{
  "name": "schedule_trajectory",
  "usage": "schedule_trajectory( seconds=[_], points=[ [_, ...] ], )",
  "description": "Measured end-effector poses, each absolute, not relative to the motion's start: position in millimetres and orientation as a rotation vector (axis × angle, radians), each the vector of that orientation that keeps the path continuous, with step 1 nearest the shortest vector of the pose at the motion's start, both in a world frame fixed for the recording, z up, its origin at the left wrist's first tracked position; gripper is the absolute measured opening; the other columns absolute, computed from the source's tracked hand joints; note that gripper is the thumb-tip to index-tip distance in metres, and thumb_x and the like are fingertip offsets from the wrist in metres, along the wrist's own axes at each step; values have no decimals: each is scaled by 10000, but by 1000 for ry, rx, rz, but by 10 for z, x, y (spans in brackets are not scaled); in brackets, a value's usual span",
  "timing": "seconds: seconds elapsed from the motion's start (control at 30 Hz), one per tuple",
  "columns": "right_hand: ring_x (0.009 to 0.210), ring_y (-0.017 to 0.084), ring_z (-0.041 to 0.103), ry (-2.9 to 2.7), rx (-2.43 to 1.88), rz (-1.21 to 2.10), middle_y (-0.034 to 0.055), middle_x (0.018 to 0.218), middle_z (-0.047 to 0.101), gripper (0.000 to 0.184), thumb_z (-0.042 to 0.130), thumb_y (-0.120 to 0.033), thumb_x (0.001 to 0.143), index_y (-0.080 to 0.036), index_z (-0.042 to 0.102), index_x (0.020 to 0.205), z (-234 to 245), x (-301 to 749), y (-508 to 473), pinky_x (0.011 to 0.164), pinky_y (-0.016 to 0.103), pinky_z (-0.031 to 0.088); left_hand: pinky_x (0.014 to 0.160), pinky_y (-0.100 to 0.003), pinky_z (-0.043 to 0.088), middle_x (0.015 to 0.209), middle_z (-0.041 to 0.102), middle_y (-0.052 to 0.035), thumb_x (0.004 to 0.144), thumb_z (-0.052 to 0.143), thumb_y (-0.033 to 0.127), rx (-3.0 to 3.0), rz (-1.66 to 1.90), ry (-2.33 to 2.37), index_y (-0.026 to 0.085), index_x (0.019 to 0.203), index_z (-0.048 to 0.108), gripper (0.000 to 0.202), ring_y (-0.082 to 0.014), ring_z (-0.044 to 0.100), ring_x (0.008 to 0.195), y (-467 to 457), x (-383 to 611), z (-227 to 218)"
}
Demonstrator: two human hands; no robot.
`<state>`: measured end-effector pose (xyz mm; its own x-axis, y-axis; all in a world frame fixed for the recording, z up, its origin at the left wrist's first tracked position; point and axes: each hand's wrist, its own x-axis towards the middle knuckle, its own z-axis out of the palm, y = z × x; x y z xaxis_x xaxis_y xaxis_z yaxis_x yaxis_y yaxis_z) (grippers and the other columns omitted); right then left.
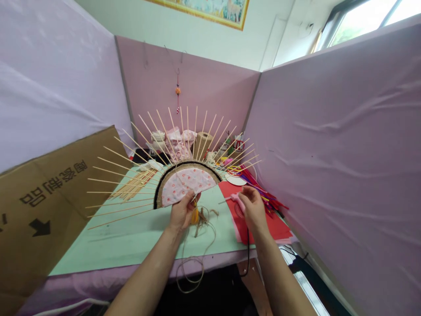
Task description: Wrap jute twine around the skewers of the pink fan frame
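Observation:
My left hand [182, 213] grips the lower edge of a half-round fan frame [184, 184]. Its face is pink flowered cloth with a woven brown and black rim, and several thin bamboo sticks [125, 175] radiate from it. The frame stands upright over the pale green mat [131, 237]. My right hand [251, 206] is closed round a pink glue gun [235, 198] whose nozzle points left toward the fan. A black cord drops from the gun below the table edge. Jute twine [197, 245] lies loose under my left hand and hangs over the front edge.
A brown cardboard sheet [49, 197] leans at the left. Red paper sheets [263, 224] and coloured pipe cleaners [263, 188] lie at the right. A twine spool [202, 145], cloth pieces and small items crowd the back. Loose bamboo sticks [138, 182] lie on the mat. Purple partitions enclose the table.

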<state>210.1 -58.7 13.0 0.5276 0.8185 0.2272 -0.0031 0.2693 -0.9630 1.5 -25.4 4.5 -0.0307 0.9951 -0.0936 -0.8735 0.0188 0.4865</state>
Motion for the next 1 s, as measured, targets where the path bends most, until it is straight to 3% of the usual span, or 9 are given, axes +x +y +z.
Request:
schedule_trajectory(
  seconds=[0.13,0.3,0.4,0.53,0.67,0.9,1.0],
  points=[
    [859,217,590,-1168,-1610,154,86,941,643,260,565,-361,751,-186,608,939,-36,2631,-571,794,352,467,819,-298,569,687,706,11,631,781,42,301,1548,515,151,701,656,180,-102,666,654,-251,6,69],
    [905,247,612,-1424,-1800,147,79,901,688,155,606,-323,746,-203,651,833,-194,2703,-445,843,361,448,765,-264,586,695,713,12,678,741,28,281,1557,523,153,720,664,152,-92,667,636,-243,-9,81],
    [979,288,616,-1473,-1901,104,139,964,687,186,631,-329,774,-182,667,881,-230,2593,-367,890,382,422,650,-192,570,648,693,9,742,682,13,241,1539,593,132,705,659,127,-73,649,584,-240,-23,94],
    [979,354,633,-1460,-2059,78,220,958,681,294,718,-356,733,-134,666,918,-252,2537,-265,843,418,427,499,-128,497,627,674,18,772,659,16,207,1518,683,127,714,657,126,-57,625,527,-250,-39,124],
    [954,331,654,-1430,-2133,87,175,943,702,326,782,-328,670,-180,654,931,-249,2509,-196,798,382,443,422,-120,428,628,669,20,776,684,63,241,1490,726,141,714,652,105,-51,588,476,-265,-54,134],
    [921,332,662,-1293,-2040,109,207,976,679,281,607,-398,821,-166,563,974,-152,2505,-372,767,388,457,545,-170,518,624,671,20,786,653,23,215,1513,670,149,695,651,155,-72,628,546,-231,-61,69],
    [803,282,667,-1189,-1932,202,150,905,679,289,505,-451,860,-188,515,979,-123,2548,-538,671,367,487,576,-182,538,638,678,19,769,676,25,224,1519,651,150,691,650,150,-76,637,560,-218,-59,51]
  ],
)
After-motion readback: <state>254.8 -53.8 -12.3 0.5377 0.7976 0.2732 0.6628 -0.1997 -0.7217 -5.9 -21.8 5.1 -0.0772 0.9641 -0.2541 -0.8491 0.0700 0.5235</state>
